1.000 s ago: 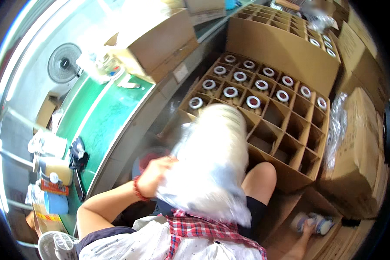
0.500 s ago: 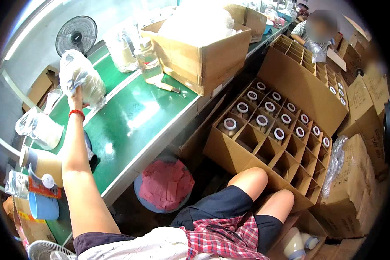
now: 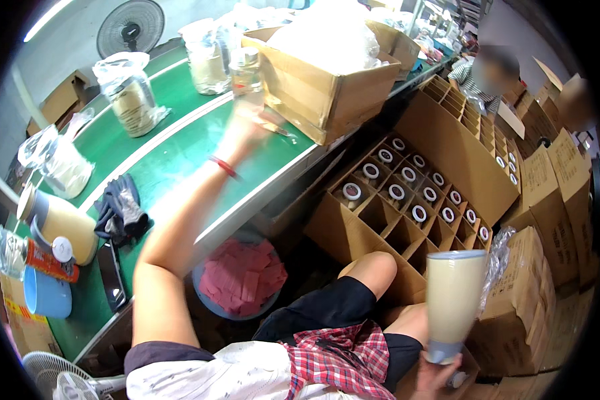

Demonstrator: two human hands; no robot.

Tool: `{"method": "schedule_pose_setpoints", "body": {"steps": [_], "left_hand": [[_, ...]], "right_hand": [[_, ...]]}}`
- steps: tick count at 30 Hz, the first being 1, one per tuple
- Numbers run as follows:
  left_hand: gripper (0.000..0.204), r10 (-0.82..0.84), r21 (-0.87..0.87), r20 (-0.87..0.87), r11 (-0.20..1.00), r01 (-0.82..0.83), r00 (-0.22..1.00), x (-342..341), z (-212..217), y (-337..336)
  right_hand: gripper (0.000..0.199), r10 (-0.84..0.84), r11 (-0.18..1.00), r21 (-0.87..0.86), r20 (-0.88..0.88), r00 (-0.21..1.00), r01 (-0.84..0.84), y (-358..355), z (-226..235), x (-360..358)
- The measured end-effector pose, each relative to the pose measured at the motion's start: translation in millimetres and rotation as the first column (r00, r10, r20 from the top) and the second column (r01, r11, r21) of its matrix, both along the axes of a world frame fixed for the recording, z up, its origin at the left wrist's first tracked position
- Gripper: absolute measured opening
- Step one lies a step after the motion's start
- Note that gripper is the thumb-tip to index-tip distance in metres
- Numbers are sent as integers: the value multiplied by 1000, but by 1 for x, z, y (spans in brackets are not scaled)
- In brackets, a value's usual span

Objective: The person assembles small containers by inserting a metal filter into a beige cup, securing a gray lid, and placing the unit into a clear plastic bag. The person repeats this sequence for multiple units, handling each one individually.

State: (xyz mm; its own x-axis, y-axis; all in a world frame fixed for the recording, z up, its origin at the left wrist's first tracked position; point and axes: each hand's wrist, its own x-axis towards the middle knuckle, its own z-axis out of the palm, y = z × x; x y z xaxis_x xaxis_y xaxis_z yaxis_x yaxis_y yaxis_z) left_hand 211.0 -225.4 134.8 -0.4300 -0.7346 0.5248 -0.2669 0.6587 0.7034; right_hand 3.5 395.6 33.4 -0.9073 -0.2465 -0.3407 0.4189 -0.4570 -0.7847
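Observation:
My left hand (image 3: 248, 130), smeared by motion, is over the green bench (image 3: 200, 157), next to a wooden-handled tool (image 3: 273, 125) and below a clear jar of liquid (image 3: 247, 77). Whether its fingers hold anything does not show. At the lower right, my right hand (image 3: 439, 373) grips a cream bottle (image 3: 455, 300) by its narrower grey end, with the wide grey-rimmed end up. On the bench's far side stands a bottle wrapped in a clear plastic bag (image 3: 130, 100), apart from both hands.
A divided carton (image 3: 373, 230) holds several bottles with white ring tops. A plastic-lined box (image 3: 333, 100) sits on the bench, gloves (image 3: 121, 210) and a phone (image 3: 111, 275) at left. Pink paper slips (image 3: 243, 277) fill a tub below. Another person (image 3: 490, 73) works beyond.
My left hand has let go of the bagged bottle, which now stands on the bench, and swung right towards the jar. My right hand has come into view with the cream bottle.

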Motion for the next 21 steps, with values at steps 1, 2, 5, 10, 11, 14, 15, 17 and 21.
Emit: {"method": "schedule_pose_setpoints", "body": {"steps": [1, 2, 5, 10, 11, 14, 15, 17, 21], "left_hand": [[43, -169, -64, 96, 982, 176, 981, -33, -7, 65], [49, -328, 125, 99, 941, 315, 940, -71, -28, 109], [52, -784, 295, -140, 550, 781, 605, -126, -103, 209], [49, -825, 309, 56, 550, 776, 563, -141, -91, 275], [45, -782, 342, 169, 618, 708, 600, -141, -61, 291], [42, -800, 263, 64, 591, 763, 597, -149, -12, 326], [39, -840, 225, 77, 540, 811, 537, -156, -13, 331], [37, -899, 223, -26, 422, 879, 438, -168, -13, 328], [39, -489, 556, -753, -114, 824, 440, -208, -147, 307]], "right_hand": [[65, 49, 996, -72, 60, 997, -45, -24, -8, 21], [66, 92, 993, -81, 84, 992, -85, -43, -14, 41], [59, 561, 828, -128, 207, 802, -546, -45, -57, 58], [32, 734, 496, 785, -149, 662, -373, -9, -6, 16], [38, 590, 584, 792, -264, 763, -177, -22, 24, 13], [45, 569, 705, 683, -385, 727, -191, -52, 51, -24], [47, 592, 718, 640, -357, 722, -273, -61, 51, -38], [50, 636, 730, 538, -306, 709, -422, -75, 56, -63], [52, 709, 625, 508, -52, 703, -593, -101, 89, -67]]}}
